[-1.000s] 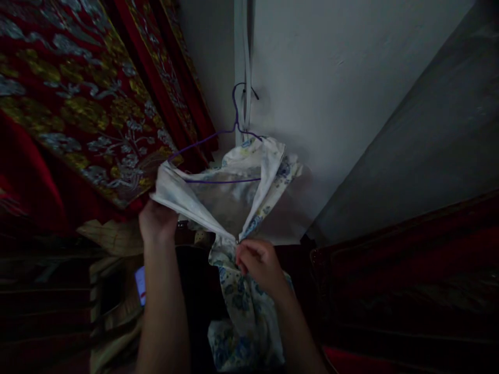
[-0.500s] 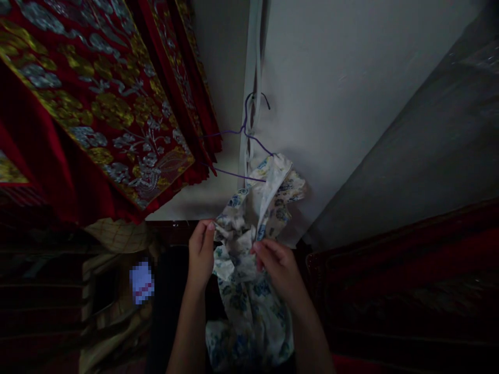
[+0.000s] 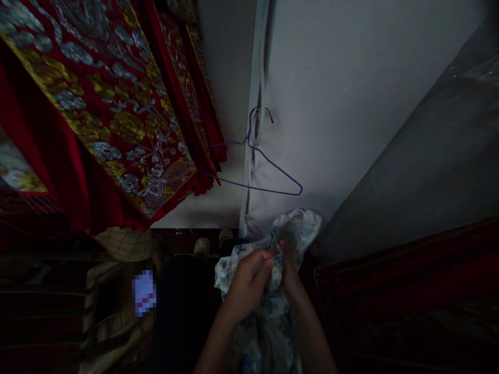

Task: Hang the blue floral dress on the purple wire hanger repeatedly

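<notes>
A white garment with blue floral print (image 3: 298, 228) bunches between my hands, its lower part hanging down toward me. My left hand (image 3: 251, 275) is closed on the cloth, thumb and fingers pinched together. Close beside it, my right hand (image 3: 290, 272) grips the same garment, its fingers partly hidden by the folds. Above and apart from the cloth, a thin purple wire hanger (image 3: 275, 165) hangs bare by its hook from a pale cord or cable on the wall. The hanger's left end is hidden at the red fabric.
Red cloth with gold and silver embroidery (image 3: 128, 124) hangs at the upper left. A pale wall (image 3: 331, 78) stands ahead. Light clogs (image 3: 201, 247) show on the floor below. A wooden chair-like piece (image 3: 91, 291) is at the lower left, and dark red furniture (image 3: 409, 280) at the right.
The floral garment has come off the right end of the hanger and moved down with my hands. My left hand has moved right, close to my right hand.
</notes>
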`<action>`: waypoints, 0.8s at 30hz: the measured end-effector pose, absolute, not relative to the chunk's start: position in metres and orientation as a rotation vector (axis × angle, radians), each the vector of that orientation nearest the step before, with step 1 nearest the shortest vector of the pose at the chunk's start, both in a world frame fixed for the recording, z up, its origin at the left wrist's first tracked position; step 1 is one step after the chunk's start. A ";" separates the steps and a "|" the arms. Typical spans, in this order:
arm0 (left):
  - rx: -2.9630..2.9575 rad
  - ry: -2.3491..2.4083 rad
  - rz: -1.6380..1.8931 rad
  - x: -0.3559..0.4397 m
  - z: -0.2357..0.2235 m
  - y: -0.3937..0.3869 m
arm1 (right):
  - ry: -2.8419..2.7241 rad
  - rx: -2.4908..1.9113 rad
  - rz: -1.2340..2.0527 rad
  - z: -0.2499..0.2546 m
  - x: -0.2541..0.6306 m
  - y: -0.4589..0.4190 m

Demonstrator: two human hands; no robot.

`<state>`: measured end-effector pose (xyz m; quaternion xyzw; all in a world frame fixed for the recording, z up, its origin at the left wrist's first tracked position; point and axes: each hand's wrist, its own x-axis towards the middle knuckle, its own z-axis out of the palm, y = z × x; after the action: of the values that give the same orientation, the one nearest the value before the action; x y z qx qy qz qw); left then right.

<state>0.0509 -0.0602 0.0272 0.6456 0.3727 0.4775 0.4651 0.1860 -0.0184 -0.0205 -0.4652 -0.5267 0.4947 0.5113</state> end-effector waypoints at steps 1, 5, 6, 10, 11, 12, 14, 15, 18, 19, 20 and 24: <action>1.620 0.940 1.190 0.051 0.027 -0.057 | -1.186 -1.114 1.307 -0.017 0.187 -0.023; 1.846 1.000 1.176 0.046 0.033 -0.042 | -0.917 -1.010 1.570 -0.002 0.182 -0.039; 1.875 0.998 1.157 0.044 0.035 -0.038 | -0.906 -0.979 1.579 0.003 0.180 -0.041; 1.805 0.792 1.042 0.027 0.039 -0.023 | -1.151 -0.916 1.693 0.029 0.185 -0.045; 1.792 0.725 0.995 0.021 0.040 -0.021 | -1.284 -0.891 1.747 0.039 0.188 -0.044; 1.797 0.674 0.954 0.016 0.040 -0.020 | -1.444 -0.858 1.796 0.050 0.191 -0.044; 1.876 0.632 0.910 0.006 0.040 -0.021 | -1.791 -0.771 1.857 0.074 0.195 -0.043; 1.940 0.621 0.905 0.001 0.040 -0.023 | -1.947 -0.730 1.860 0.087 0.196 -0.042; 2.133 0.560 0.796 -0.014 0.040 -0.028 | -2.246 -0.725 1.718 0.123 0.202 -0.037; 2.155 0.538 0.744 -0.019 0.040 -0.030 | -2.257 -0.784 1.613 0.135 0.205 -0.035; 2.138 0.534 0.725 -0.024 0.041 -0.031 | -2.217 -0.866 1.495 0.146 0.208 -0.032; 1.841 0.723 1.028 -0.040 0.053 -0.035 | -1.982 -0.958 1.387 0.178 0.211 -0.022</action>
<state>-0.0396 -0.0346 0.0531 0.7413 0.2914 0.4139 0.4407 0.2105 -0.0217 0.1782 -0.3548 -0.7342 0.5138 0.2666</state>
